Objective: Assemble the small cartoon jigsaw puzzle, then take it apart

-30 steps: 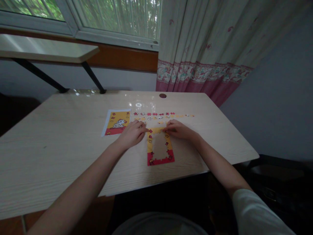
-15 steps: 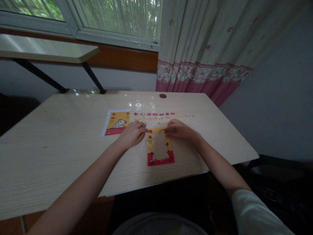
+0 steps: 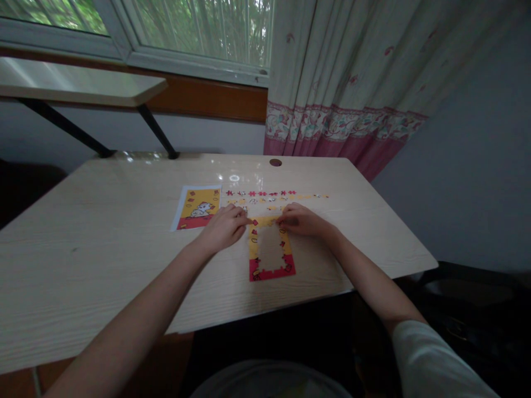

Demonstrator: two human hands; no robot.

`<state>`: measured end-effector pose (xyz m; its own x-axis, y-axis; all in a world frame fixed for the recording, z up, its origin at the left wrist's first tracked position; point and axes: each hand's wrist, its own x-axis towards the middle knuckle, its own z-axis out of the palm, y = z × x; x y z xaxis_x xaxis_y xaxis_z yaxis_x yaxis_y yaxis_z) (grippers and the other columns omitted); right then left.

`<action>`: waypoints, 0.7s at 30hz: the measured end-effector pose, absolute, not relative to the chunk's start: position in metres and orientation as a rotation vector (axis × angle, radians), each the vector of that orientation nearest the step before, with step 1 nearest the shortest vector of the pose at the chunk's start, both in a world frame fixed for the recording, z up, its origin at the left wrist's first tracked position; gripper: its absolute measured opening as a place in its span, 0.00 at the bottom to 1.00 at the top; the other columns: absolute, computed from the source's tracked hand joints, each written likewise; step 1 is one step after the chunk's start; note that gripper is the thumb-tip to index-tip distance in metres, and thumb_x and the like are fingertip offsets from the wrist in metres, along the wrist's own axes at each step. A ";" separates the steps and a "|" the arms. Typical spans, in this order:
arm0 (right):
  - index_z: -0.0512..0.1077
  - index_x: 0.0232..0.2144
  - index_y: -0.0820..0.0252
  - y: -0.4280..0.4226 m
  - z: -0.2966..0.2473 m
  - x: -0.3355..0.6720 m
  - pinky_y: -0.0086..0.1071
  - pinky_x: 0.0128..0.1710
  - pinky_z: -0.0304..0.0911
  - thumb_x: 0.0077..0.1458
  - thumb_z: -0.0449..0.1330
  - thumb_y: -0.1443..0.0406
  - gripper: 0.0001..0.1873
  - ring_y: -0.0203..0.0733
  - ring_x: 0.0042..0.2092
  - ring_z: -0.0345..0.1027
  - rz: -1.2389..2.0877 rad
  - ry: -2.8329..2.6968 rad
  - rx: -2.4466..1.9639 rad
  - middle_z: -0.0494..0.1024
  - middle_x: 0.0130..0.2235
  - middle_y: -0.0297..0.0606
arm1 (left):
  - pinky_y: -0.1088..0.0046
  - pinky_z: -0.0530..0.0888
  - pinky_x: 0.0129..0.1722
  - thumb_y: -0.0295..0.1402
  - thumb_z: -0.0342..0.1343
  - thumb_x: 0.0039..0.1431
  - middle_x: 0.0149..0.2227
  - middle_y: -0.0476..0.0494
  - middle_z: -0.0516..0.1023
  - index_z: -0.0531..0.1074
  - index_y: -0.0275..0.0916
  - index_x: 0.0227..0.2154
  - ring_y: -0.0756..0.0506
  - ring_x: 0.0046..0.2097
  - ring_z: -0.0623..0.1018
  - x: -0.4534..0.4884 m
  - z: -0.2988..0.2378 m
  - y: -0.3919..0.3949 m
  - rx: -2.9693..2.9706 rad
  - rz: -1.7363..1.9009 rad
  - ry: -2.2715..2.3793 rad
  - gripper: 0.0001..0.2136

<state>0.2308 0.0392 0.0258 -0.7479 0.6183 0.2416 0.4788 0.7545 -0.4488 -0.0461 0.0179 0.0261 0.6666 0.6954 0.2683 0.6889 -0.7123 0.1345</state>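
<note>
A jigsaw puzzle [image 3: 271,273] lies on the desk as a yellow and red border around a bare middle. At its top left corner is my left hand [image 3: 226,226], fingers curled and a fingertip pressed on the edge. My right hand [image 3: 302,219] is closed in a pinch over the top right part of the border. A small yellow puzzle piece [image 3: 272,223] shows at its fingertips, mostly hidden. Beyond the hands, loose puzzle pieces [image 3: 262,194] lie in rows, red ones farthest. Left of them is a picture sheet [image 3: 194,203] with a white animal on yellow and red.
The pale wooden desk [image 3: 124,249] has a round cable hole [image 3: 276,162] near its back edge. A raised shelf [image 3: 83,83] on black legs stands at the back left. Behind are a window and a long curtain [image 3: 332,121]; a dark chair [image 3: 468,287] is at the right.
My right fingertips have shifted slightly left along the puzzle's top edge. My left hand stays at the top left corner. The view has barely moved.
</note>
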 end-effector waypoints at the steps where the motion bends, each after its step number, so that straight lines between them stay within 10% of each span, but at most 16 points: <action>1: 0.74 0.37 0.58 0.039 0.026 0.231 0.32 0.40 0.59 0.54 0.59 0.65 0.08 0.37 0.38 0.63 0.519 -2.565 -0.836 0.71 0.34 0.38 | 0.65 0.65 0.38 0.27 0.45 0.57 0.36 0.41 0.71 0.75 0.41 0.41 0.43 0.39 0.67 -0.046 0.026 0.018 2.851 0.470 1.186 0.15; 21: 0.76 0.33 0.60 0.055 0.026 0.246 0.33 0.42 0.58 0.56 0.57 0.64 0.08 0.38 0.37 0.67 0.347 -2.558 -0.986 0.77 0.34 0.38 | 0.65 0.67 0.38 0.26 0.46 0.57 0.34 0.40 0.72 0.77 0.38 0.36 0.43 0.38 0.69 -0.058 0.026 0.025 2.853 0.481 1.167 0.13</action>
<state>0.2459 0.0553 0.0259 -0.6835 0.6837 0.2558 0.5909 0.7239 -0.3561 -0.0582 0.0255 0.0263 0.6725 0.6876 0.2738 0.6809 -0.7198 0.1350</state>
